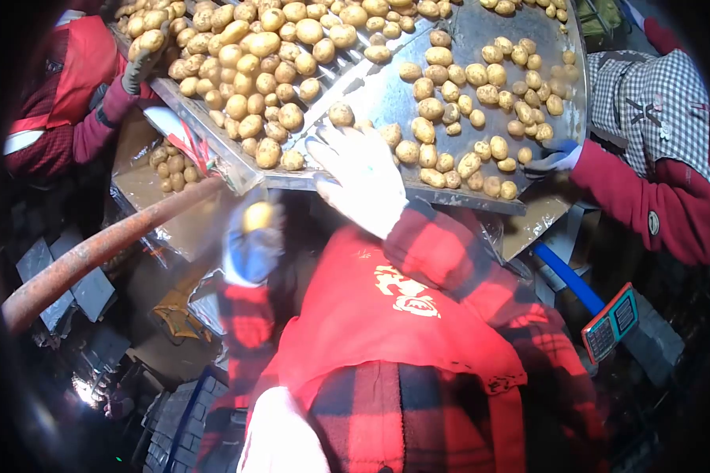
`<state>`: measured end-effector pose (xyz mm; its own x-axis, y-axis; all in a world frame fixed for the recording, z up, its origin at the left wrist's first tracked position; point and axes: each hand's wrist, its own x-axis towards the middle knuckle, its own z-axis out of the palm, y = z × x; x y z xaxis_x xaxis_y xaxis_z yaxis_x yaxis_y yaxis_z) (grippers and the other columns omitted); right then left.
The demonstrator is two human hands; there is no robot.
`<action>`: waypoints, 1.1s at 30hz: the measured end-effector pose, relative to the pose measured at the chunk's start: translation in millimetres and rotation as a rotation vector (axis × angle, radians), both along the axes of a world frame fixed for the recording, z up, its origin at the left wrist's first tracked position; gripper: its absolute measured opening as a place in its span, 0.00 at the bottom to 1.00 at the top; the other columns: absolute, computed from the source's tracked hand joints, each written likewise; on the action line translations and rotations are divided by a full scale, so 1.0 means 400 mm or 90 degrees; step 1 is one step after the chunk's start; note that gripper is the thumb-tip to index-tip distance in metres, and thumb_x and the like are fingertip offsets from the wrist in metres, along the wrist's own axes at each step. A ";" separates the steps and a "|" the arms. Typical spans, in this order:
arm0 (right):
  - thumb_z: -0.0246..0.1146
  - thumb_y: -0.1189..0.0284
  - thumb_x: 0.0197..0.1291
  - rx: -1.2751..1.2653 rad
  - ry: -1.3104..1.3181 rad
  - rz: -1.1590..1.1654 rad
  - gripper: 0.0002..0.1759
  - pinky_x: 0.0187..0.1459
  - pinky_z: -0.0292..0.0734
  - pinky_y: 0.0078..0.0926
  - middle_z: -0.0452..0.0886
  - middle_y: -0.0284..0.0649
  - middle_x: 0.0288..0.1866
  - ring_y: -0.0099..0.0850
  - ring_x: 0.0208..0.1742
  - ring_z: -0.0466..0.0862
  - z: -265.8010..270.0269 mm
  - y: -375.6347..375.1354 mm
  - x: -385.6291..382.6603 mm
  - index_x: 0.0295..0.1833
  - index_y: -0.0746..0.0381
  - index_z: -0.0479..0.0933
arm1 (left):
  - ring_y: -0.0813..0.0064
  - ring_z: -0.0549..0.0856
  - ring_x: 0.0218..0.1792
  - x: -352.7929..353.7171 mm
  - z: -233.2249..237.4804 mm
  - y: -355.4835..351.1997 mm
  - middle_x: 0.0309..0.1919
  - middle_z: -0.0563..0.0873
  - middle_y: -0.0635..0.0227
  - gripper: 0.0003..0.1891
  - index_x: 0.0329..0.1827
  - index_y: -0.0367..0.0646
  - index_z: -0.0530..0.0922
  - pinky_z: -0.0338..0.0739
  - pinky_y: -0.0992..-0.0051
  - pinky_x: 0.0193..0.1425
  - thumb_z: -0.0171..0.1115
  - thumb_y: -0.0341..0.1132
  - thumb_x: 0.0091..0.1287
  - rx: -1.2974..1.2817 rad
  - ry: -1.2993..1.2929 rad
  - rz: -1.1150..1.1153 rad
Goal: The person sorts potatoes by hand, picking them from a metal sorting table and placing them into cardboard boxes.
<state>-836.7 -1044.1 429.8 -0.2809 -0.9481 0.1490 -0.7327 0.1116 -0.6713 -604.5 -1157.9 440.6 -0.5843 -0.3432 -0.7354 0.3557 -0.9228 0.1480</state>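
Dozens of potatoes (252, 94) on one metal desk (383, 94); one potato (256, 214) in the left hand (252, 246); four gloved hands (363, 177); three people (655, 189); one orange hose (95, 252); one scale display (611, 319).

Small yellow potato (258, 215) held in left grip (252, 240), pale potatoes (430, 109) lying loose on steel tray (386, 94)
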 end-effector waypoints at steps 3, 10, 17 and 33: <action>0.66 0.56 0.59 0.007 0.125 0.050 0.32 0.76 0.59 0.55 0.76 0.46 0.71 0.48 0.73 0.72 -0.120 -0.047 0.047 0.68 0.57 0.76 | 0.57 0.84 0.58 0.297 -0.097 -0.203 0.69 0.77 0.53 0.27 0.77 0.40 0.67 0.85 0.65 0.54 0.54 0.39 0.78 0.204 0.278 0.165; 0.65 0.61 0.59 0.189 0.178 0.066 0.26 0.76 0.57 0.63 0.78 0.39 0.67 0.47 0.74 0.70 -0.150 0.089 -0.164 0.64 0.52 0.79 | 0.53 0.72 0.75 0.545 -0.256 -0.370 0.70 0.76 0.53 0.23 0.69 0.34 0.72 0.70 0.54 0.78 0.56 0.39 0.76 -0.002 0.078 0.239; 0.66 0.61 0.58 0.204 0.410 -0.318 0.31 0.77 0.53 0.62 0.74 0.44 0.71 0.51 0.74 0.68 -0.124 0.192 -0.336 0.69 0.55 0.76 | 0.78 0.85 0.38 0.067 -0.076 0.042 0.45 0.88 0.67 0.22 0.66 0.42 0.78 0.78 0.83 0.39 0.55 0.47 0.79 -0.290 -0.433 -0.177; 0.60 0.51 0.68 0.128 0.373 -0.240 0.32 0.73 0.64 0.54 0.61 0.51 0.82 0.53 0.73 0.72 -0.114 -0.292 -0.788 0.77 0.44 0.70 | 0.55 0.83 0.63 -0.764 -0.080 -0.265 0.66 0.82 0.52 0.23 0.68 0.42 0.79 0.77 0.64 0.68 0.63 0.39 0.72 -1.151 -0.356 -0.276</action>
<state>-1152.0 -1160.9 384.1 -0.5212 -0.8275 0.2087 -0.8534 0.5072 -0.1200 -910.0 -1263.9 408.5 -0.6862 -0.7093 0.1611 -0.2365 0.4271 0.8727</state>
